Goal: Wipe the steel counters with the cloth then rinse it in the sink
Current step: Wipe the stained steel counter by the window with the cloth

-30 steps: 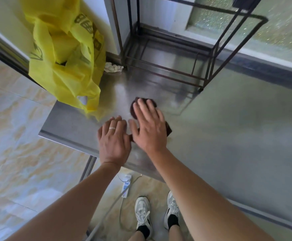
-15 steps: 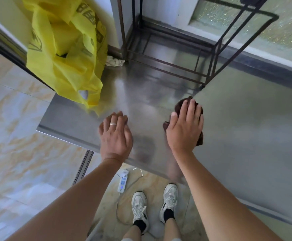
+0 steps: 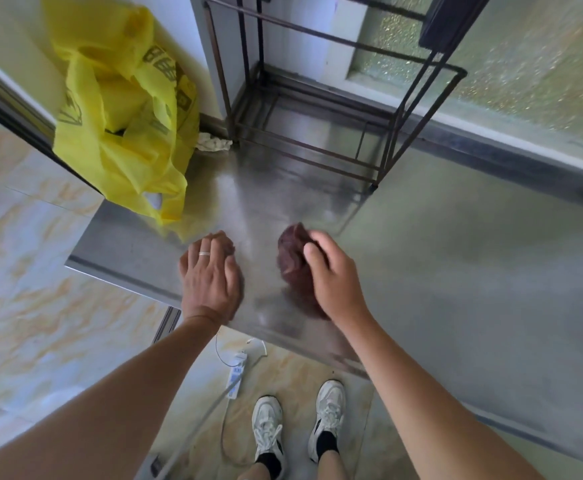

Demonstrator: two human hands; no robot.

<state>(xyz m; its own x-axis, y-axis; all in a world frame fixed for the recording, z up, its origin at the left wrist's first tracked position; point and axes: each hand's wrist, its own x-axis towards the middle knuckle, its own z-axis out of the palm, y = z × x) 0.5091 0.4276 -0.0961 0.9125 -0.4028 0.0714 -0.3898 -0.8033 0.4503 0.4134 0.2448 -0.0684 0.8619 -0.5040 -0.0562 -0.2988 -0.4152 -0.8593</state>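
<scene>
In the head view, the right hand (image 3: pixel 335 275) is gripping the bunched dark red cloth (image 3: pixel 295 261) with curled fingers on the steel counter (image 3: pixel 473 271), while the left hand (image 3: pixel 210 275) is resting flat, fingers together, near the counter's front edge beside a yellow plastic bag (image 3: pixel 123 109).

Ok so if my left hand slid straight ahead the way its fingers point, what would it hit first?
Probably the yellow bag: your left hand rests on the steel counter, fingers aimed toward the bag's lower edge. Depth is uncertain.
</scene>
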